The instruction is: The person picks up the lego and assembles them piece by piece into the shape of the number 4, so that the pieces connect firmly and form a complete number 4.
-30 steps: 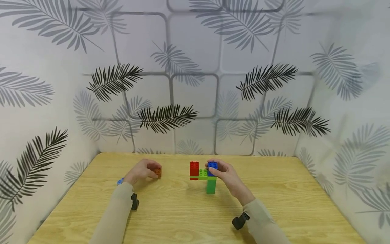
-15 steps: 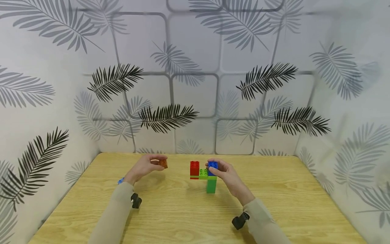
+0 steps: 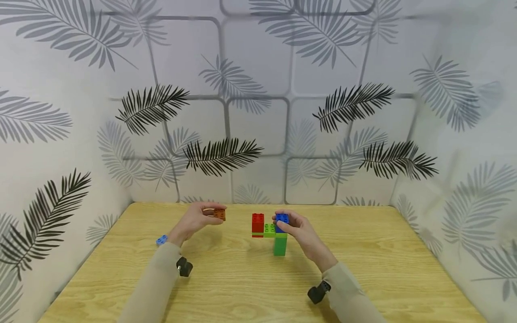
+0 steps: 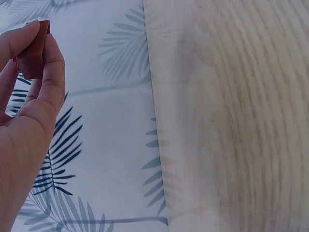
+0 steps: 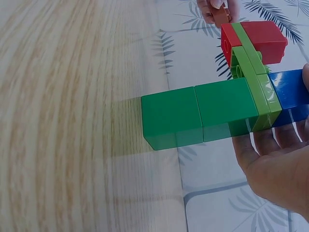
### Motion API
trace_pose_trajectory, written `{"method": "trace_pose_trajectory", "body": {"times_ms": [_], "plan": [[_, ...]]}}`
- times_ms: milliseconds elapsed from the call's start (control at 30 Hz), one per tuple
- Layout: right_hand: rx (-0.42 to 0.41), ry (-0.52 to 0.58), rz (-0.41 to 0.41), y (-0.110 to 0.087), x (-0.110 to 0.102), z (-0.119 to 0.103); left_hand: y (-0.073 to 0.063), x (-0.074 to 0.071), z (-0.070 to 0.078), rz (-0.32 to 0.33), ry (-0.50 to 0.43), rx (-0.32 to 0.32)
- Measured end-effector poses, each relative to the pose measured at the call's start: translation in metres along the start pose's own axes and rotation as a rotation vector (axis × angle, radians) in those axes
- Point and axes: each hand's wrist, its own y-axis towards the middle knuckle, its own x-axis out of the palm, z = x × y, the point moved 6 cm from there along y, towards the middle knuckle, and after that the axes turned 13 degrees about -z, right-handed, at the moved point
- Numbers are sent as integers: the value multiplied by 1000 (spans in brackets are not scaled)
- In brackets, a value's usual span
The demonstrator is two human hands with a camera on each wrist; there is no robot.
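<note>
My left hand [image 3: 194, 220] pinches an orange-brown toy brick [image 3: 219, 214] between thumb and fingers, off the table; in the left wrist view this brick [image 4: 33, 60] tilts at the fingertips. To its right stands a built piece. Two stacked green bricks [image 5: 198, 116] form its leg, with lime-green plates [image 3: 269, 230] across the top. A red brick [image 3: 258, 223] sits on the plates' left end, and more red shows under that end. At the right end is a blue brick [image 3: 282, 219], which my right hand [image 3: 304, 234] grips by its sides.
A small light-blue brick [image 3: 161, 240] lies on the wooden table [image 3: 242, 287] just left of my left wrist. Leaf-patterned walls [image 3: 258, 179] enclose the table at the back and sides. Black wrist cameras [image 3: 318, 292] sit on both sleeves.
My left hand has lifted the orange-brown brick and carried it a little right and away from me. More of the light-blue brick shows. The right hand and the built piece stay put.
</note>
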Motion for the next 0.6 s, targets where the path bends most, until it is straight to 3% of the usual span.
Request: {"method": "trace_pose_trajectory", "body": {"times_ms": [233, 400, 600], "plan": [[-5, -9, -4, 1, -2, 0, 12, 9, 13, 8, 28, 21], [-2, 2, -14, 1, -1, 0, 21, 18, 20, 17, -4, 59], [6, 7, -7, 0, 2, 0, 26, 30, 25, 94, -51, 136]]}}
